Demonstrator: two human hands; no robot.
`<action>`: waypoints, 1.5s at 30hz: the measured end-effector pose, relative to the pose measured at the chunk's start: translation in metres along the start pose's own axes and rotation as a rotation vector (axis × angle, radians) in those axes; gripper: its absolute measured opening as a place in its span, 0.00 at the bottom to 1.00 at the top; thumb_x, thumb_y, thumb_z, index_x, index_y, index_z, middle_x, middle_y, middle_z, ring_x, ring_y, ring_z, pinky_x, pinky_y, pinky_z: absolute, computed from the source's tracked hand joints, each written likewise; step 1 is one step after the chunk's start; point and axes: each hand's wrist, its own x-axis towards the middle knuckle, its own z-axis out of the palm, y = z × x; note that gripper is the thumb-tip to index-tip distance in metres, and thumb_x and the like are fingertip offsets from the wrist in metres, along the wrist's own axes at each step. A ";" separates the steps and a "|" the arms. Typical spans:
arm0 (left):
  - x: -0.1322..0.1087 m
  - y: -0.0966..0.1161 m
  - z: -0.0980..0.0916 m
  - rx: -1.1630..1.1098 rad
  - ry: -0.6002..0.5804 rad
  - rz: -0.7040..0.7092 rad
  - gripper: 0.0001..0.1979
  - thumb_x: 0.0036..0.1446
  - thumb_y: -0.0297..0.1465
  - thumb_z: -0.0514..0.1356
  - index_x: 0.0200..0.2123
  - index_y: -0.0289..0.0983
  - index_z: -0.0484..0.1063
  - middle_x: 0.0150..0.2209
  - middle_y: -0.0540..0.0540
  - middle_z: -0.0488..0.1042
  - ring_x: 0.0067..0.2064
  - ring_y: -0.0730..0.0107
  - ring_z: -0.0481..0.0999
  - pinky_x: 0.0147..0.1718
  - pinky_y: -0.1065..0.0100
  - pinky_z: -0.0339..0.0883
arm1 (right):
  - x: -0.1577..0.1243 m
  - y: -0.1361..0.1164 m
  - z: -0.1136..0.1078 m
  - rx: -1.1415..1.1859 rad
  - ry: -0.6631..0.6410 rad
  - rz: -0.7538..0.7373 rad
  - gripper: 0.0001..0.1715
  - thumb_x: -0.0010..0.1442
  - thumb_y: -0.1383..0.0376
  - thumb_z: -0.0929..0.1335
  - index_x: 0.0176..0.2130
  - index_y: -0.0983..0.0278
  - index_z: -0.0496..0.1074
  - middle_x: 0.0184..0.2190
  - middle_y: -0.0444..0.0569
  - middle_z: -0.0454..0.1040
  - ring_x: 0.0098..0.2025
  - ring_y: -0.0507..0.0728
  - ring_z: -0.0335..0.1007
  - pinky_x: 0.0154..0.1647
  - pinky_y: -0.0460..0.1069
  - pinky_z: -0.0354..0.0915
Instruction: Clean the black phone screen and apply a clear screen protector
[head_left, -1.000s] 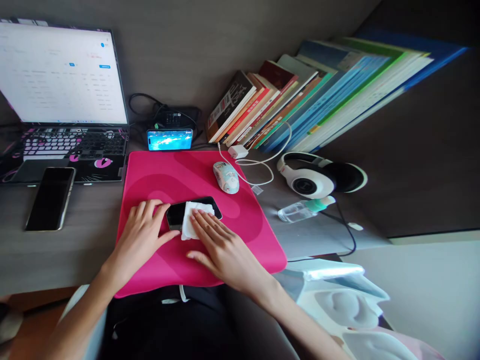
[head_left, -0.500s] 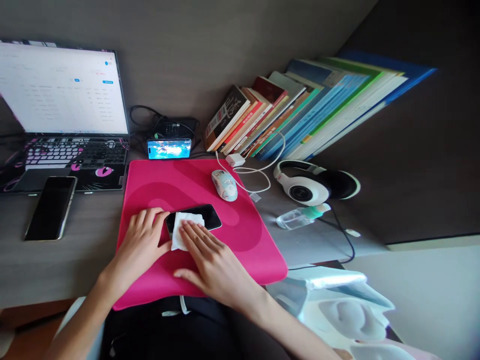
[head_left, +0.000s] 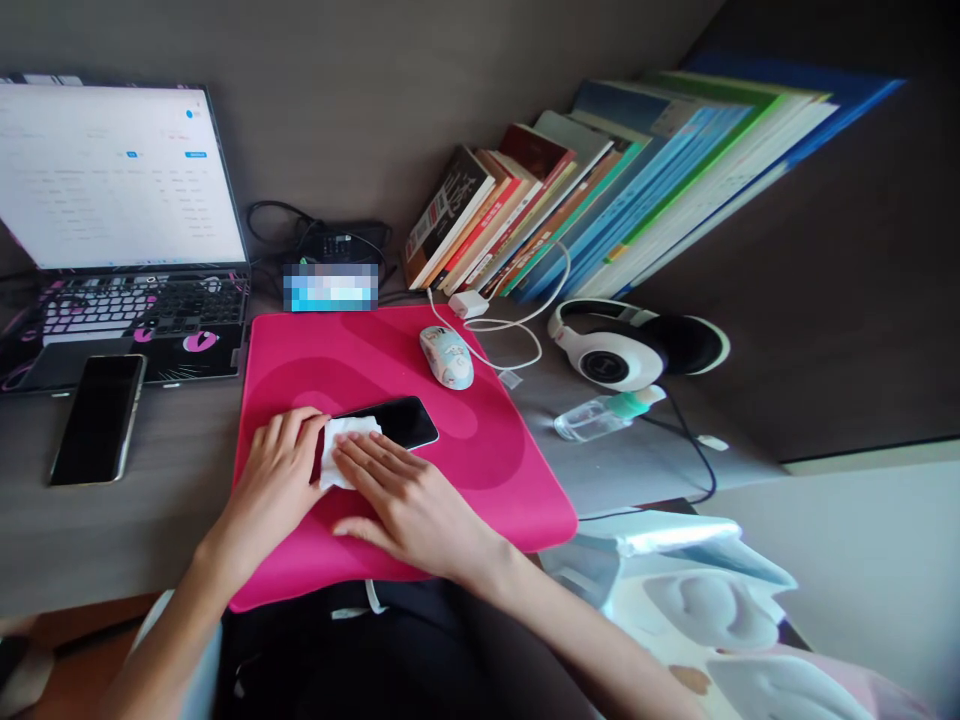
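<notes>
White wipe (head_left: 339, 447) under right hand (head_left: 405, 500), grip flat, spread; left hand (head_left: 274, 472) touches phone (head_left: 403, 420).

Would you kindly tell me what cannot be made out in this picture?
Head view:
- phone: left end hidden under the white wipe and right hand.
- left hand: its grip on the phone is hidden by the wipe.
- small screen: pixelated.
- laptop screen: text too small, left edge cut off.

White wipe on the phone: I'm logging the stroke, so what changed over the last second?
The right hand slid the white wipe leftward along the phone, toward the left hand, baring more screen. The left hand and phone stayed put on the pink mat.
</notes>
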 end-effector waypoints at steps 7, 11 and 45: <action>0.004 -0.005 0.001 -0.008 0.000 -0.007 0.29 0.63 0.29 0.66 0.64 0.39 0.62 0.62 0.34 0.71 0.58 0.42 0.74 0.54 0.47 0.71 | 0.020 0.008 0.013 0.037 0.025 0.031 0.40 0.75 0.45 0.65 0.70 0.70 0.68 0.70 0.62 0.70 0.75 0.66 0.62 0.78 0.63 0.59; 0.005 -0.002 -0.001 -0.002 -0.007 -0.006 0.29 0.61 0.25 0.65 0.63 0.38 0.64 0.62 0.34 0.71 0.58 0.42 0.74 0.55 0.46 0.71 | 0.006 0.005 0.005 0.063 0.032 0.002 0.39 0.74 0.46 0.66 0.68 0.73 0.70 0.68 0.64 0.73 0.73 0.66 0.66 0.78 0.62 0.59; 0.004 0.009 -0.010 0.062 -0.020 0.018 0.31 0.72 0.51 0.57 0.68 0.38 0.63 0.63 0.34 0.71 0.59 0.43 0.73 0.57 0.45 0.70 | -0.033 0.062 -0.003 -0.029 0.131 0.328 0.34 0.79 0.55 0.62 0.75 0.67 0.60 0.74 0.59 0.63 0.76 0.65 0.57 0.76 0.64 0.62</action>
